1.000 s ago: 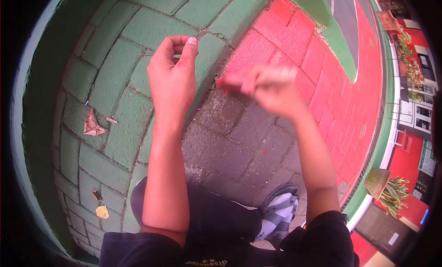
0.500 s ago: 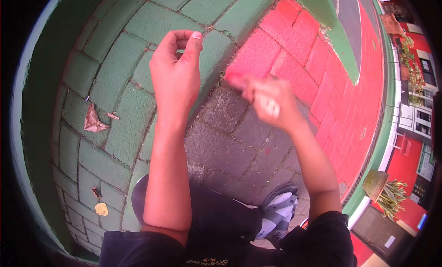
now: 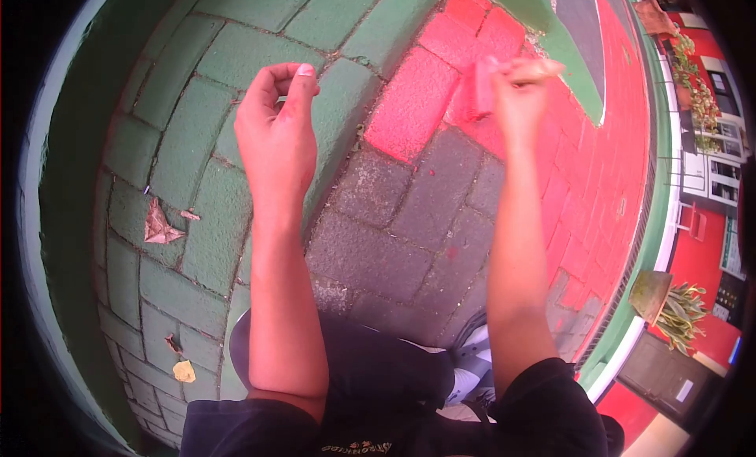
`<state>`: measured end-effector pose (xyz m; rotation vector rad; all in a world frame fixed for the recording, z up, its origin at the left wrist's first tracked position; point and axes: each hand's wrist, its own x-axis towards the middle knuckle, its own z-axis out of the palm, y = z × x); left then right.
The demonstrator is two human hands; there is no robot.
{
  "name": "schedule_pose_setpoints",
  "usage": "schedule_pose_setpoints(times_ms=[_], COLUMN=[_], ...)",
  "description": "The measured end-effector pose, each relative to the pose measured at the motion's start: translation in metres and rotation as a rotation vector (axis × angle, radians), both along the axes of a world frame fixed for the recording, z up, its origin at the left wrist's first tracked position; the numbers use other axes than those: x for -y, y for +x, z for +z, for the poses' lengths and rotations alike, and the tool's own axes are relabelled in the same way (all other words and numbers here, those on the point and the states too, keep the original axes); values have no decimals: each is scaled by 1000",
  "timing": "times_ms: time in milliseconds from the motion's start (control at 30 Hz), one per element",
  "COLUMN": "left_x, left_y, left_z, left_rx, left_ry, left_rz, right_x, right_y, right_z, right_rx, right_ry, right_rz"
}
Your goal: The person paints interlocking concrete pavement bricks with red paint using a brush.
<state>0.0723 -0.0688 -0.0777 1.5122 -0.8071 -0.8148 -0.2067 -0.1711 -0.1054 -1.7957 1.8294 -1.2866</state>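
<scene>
My right hand (image 3: 520,103) is closed around a paintbrush (image 3: 482,91), blurred by motion. Its pale handle points right, and its red-coated bristles are over the red-painted pavers (image 3: 413,103). My left hand (image 3: 276,138) hovers above the green-painted pavers (image 3: 232,55), fingers loosely curled and thumb near them. I see nothing in it, and a red smear marks the base of its thumb. Bare grey pavers (image 3: 378,244) lie between my forearms, bordering the wet-looking red ones.
A dry brown leaf (image 3: 161,225) and a yellow leaf (image 3: 184,371) lie on the green pavers at left. A green pointed structure (image 3: 567,63) stands at the upper right. Potted plants (image 3: 650,296) line the far right side. My shoe (image 3: 468,362) is below.
My right hand has moved up and right with the paintbrush, from the green edge across the red pavers. A paver near that edge now shows more red. My left hand stays curled.
</scene>
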Motion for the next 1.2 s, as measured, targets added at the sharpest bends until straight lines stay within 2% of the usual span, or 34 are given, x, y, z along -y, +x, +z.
schedule_pose_setpoints(times_ms=[33, 100, 133, 200, 233, 300, 333, 400, 467, 567, 667, 733, 800, 833, 900, 967, 1000, 1067, 1100, 1167, 1200], left_x=[1, 0, 1, 0, -1, -4, -5, -4, -3, -3, -5, -4, -4, -4, -5, -5, -6, -6, -6, -6, -5], left_y=[-1, -2, -1, -1, 0, 1, 1, -1, -3, -3, -6, -8, -8, -7, -6, -4, -4, -6, -7, -8, -8], left_z=[0, 1, 2, 2, 4, 9, 9, 11, 10, 14, 16, 15, 13, 14, 14, 15, 15, 17, 17, 16, 15], left_rx=[-3, -15, -14, -48, -44, -59, -56, -42, -66, -107, -112, -105, -109, -107, -157, -150, -141, -137, -131, -125, -119], left_ry=[-5, 13, 10, 0, 0, 5, 4, 20, 21, 17, 15, 21, 27, 26, 11, 10, 9, 21, 32, 31, 26], left_rz=[-10, -4, -13, -9, -16, -10, -20, -12, -27, -17, -26, -27, -22, -20, -32, -26, -21, -21, -22, -29, -34], right_x=[-14, -38, -50, -50, -46, -34, -29, -19, -24, -35, -29, -19, -15, -21, -44, -63, -70, -73, -69, -56, -56], right_y=[26, 69, 83, 95, 91, 76, 70, 52, 27, 5, 23, 49, 56, 53, 38, 13, 1, -5, -4, 0, 13], right_z=[10, 4, 7, -1, 1, 10, 5, -18, -35, -30, -13, -17, -41, -46, -51, -46, -37, -14, -13, -14, -9], right_rx=[-64, -109, -142, -4, -1, 282, 285, 835, 768, 556, 670, 839, 655, 657, 857, 769, 659, 293, 293, -7, -125], right_ry=[96, 158, 240, -44, -45, -99, -102, 137, 101, 31, 18, 42, 83, 83, 99, 31, 50, -117, -115, -288, -133], right_rz=[-73, 95, 254, 298, 290, 61, 51, -89, -119, -267, -163, -83, -61, -59, -185, -201, -252, -347, -349, -336, -301])
